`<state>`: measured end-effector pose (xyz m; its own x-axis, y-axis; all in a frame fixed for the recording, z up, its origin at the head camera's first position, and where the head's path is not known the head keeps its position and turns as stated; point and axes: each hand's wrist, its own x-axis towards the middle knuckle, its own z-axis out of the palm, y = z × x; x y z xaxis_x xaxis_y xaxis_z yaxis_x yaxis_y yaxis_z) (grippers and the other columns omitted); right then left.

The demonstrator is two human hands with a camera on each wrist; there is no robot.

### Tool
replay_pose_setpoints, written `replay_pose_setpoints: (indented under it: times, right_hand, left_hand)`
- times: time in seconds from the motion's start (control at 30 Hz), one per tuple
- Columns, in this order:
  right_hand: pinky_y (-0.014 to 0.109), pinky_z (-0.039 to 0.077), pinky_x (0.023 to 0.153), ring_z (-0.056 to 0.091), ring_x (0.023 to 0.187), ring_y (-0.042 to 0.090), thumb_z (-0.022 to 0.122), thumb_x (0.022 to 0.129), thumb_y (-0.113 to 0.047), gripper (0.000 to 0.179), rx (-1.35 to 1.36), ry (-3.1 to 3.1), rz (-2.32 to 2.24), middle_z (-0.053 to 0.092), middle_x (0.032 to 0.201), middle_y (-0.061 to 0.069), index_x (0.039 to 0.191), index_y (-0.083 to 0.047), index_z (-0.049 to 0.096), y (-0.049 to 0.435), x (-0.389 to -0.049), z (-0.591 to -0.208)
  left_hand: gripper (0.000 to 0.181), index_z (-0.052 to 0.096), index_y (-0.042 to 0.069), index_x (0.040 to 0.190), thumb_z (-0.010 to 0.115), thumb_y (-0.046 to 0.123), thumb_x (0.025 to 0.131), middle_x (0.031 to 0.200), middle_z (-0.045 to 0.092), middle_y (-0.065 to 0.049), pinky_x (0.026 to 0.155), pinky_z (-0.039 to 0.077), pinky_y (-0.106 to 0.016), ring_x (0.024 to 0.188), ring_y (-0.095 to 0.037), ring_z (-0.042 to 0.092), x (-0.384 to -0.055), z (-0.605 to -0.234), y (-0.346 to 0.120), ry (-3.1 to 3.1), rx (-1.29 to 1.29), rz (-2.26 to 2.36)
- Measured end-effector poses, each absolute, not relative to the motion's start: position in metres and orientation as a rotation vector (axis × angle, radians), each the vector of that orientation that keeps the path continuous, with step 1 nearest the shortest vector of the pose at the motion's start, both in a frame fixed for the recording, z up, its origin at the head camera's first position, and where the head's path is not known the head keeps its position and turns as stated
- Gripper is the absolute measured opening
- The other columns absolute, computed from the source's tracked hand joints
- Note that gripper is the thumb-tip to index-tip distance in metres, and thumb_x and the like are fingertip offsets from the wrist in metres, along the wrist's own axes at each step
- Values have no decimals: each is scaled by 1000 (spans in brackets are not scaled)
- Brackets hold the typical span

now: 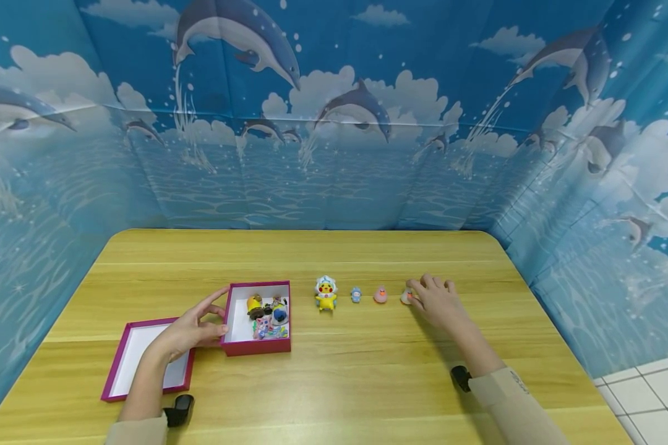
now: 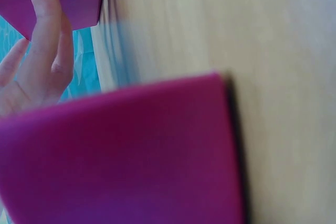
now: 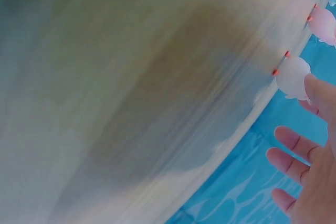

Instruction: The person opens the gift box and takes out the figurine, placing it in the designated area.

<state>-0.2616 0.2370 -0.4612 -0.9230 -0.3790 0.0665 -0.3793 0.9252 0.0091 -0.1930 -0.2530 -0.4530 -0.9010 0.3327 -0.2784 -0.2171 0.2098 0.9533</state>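
Note:
My right hand (image 1: 437,303) pinches a small white toy duck (image 3: 293,77) between thumb and index finger at the right end of a row of toys; the other fingers are spread. The duck stands on the table, its orange feet showing in the right wrist view. Next to it in the row stand a pink toy duck (image 1: 380,295), a small blue figurine (image 1: 356,295) and a yellow Pikachu figure (image 1: 326,294) with a white hood. My left hand (image 1: 192,332) touches the left side of a magenta box (image 1: 258,347), thumb and fingers apart. Several small figures (image 1: 267,318) lie inside.
The magenta box lid (image 1: 117,364), white inside, lies upturned left of the box, partly under my left forearm. In the left wrist view the lid (image 2: 121,156) fills the foreground. A dolphin-print curtain (image 1: 334,179) hangs behind the wooden table (image 1: 367,389).

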Motion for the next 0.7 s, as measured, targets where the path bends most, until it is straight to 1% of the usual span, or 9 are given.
replay_pose_setpoints:
  times: [0.53, 0.7]
  right_hand:
    - [48, 31, 77, 43, 97, 32, 55, 92, -31, 35, 587, -3018, 35, 46, 106, 10, 123, -16, 50, 237, -262, -462]
    - [51, 32, 82, 44, 99, 33, 55, 92, -31, 38, 597, -3000, 51, 46, 109, 11, 126, -16, 48, 233, -262, -459]
  left_hand:
    - [81, 11, 18, 148, 63, 10, 86, 125, 29, -24, 81, 52, -42, 93, -28, 57, -193, -455, -253, 2078, 107, 1734]
    - [80, 11, 17, 148, 62, 9, 87, 125, 29, -25, 81, 52, -42, 93, -29, 57, -193, -455, -253, 2071, 121, 1741]
